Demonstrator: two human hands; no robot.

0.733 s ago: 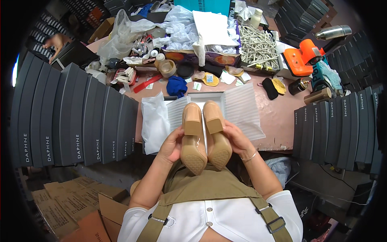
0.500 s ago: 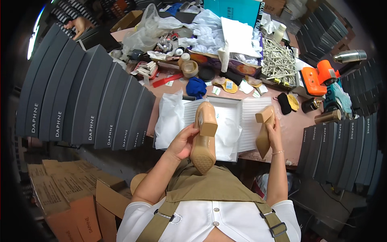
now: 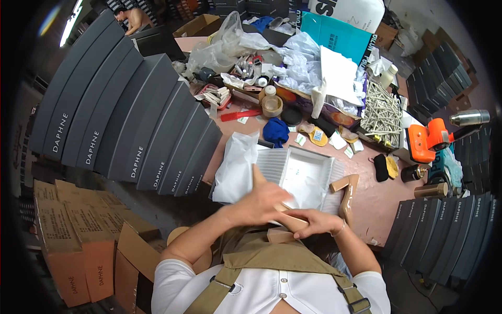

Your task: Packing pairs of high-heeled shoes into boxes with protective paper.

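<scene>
Close in front of me, a beige block-heeled shoe (image 3: 294, 222) is held tilted above the front edge of the shoe box. My right hand (image 3: 320, 223) is closed around its heel end. My left hand (image 3: 256, 204) lies across the middle of the same shoe, smeared by motion, so its finger grip is unclear. The other beige block-heeled shoe (image 3: 347, 198) lies on the table, right of the box and apart from both hands. The open white-lined shoe box (image 3: 309, 162) has white tissue paper (image 3: 236, 170) spread on its left and ribbed wrapping (image 3: 272, 157) beside it.
Tall stacks of dark grey shoe boxes (image 3: 117, 110) flank the table, with more boxes (image 3: 444, 235) at right. Behind lie a blue cloth (image 3: 275, 132), a red comb (image 3: 240, 115), a tray of white sticks (image 3: 383, 111) and an orange tool (image 3: 429, 140). Cartons (image 3: 78, 246) stand lower left.
The shoe from my right hand now lies on the table. My right hand has moved left onto the other shoe, which has turned and come lower. My view has shifted.
</scene>
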